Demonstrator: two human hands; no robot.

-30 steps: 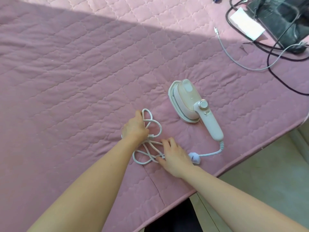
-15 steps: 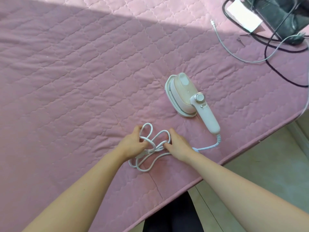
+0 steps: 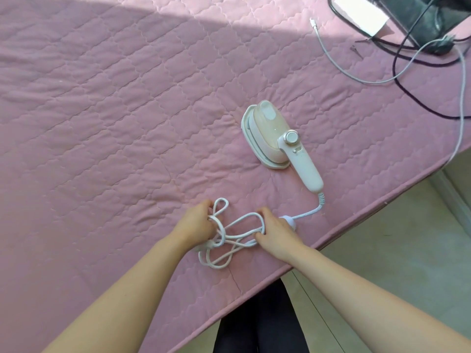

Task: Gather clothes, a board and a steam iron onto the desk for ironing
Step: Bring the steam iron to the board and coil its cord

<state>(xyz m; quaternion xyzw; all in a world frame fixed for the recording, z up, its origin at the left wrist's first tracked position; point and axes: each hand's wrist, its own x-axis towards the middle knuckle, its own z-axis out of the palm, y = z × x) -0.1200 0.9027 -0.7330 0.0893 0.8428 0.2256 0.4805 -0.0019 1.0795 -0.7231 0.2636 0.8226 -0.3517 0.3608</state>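
Note:
A small pink-and-white steam iron [image 3: 270, 138] lies flat on the pink quilted cover [image 3: 114, 110], its white handle pointing toward the near right edge. Its white cord [image 3: 229, 253] runs from the handle to a loose bundle of loops in front of me. My left hand [image 3: 196, 225] is closed around the left end of the bundle. My right hand [image 3: 276, 231] grips the right end of the loops, partly hiding the white plug [image 3: 290, 221].
At the far right lie a dark bag or case [image 3: 420, 19], a white card [image 3: 359, 14], black cables [image 3: 407, 70] and a grey charging cable [image 3: 339, 64]. The cover's edge runs diagonally at lower right, with pale floor [image 3: 395, 250] beyond it.
Both hands have pulled the cord's loops together into a tighter bundle. My right hand shifted from the plug onto the loops. The iron has not moved.

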